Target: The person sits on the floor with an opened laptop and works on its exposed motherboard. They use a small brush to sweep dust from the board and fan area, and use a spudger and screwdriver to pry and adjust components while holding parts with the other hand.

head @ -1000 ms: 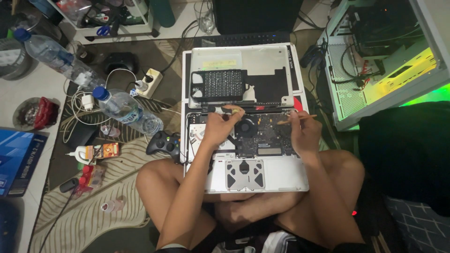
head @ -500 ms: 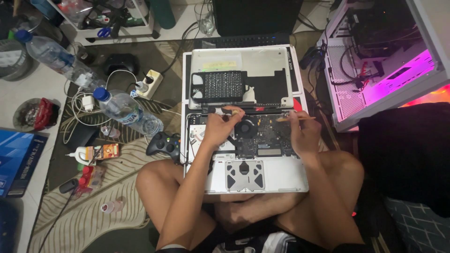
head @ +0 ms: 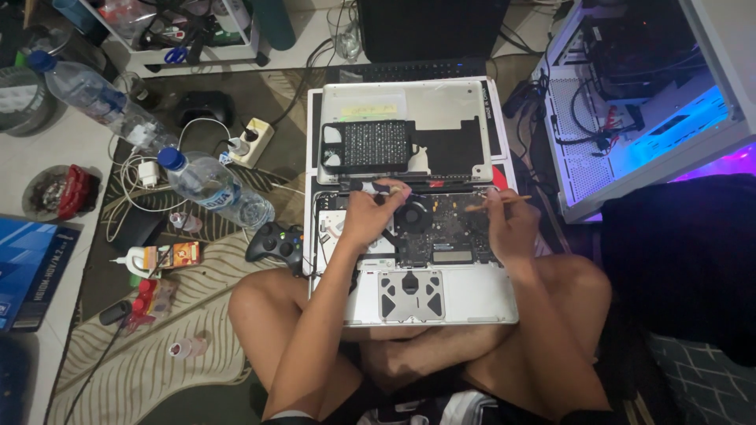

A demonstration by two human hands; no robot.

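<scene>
- Cluttered floor all round: a patterned rug point(head: 157, 346) under the seated person, a black game controller point(head: 276, 242) just beside the left knee, two clear plastic water bottles point(head: 216, 189) lying on their sides among white cables, and an open computer case point(head: 630, 118) glowing blue and pink to the right.
- From the head view, the opened laptop point(head: 429, 291) rests across the crossed legs, its silver bottom cover point(head: 409, 102) laid flat on the floor beyond it, a dark perforated part on top.
- Left hand point(head: 370, 216) is curled, fingertips pinching something small and pale at the upper edge of the exposed board, near the round black fan point(head: 413, 216).
- Right hand point(head: 508, 224) is clenched around a thin tan stick-like tool point(head: 496, 203), its tip over the board.
- I'd judge the metal shell stiff and fairly heavy, best held by its bare edges; the board looks fragile and bristly with small parts, so only light touches there.
</scene>
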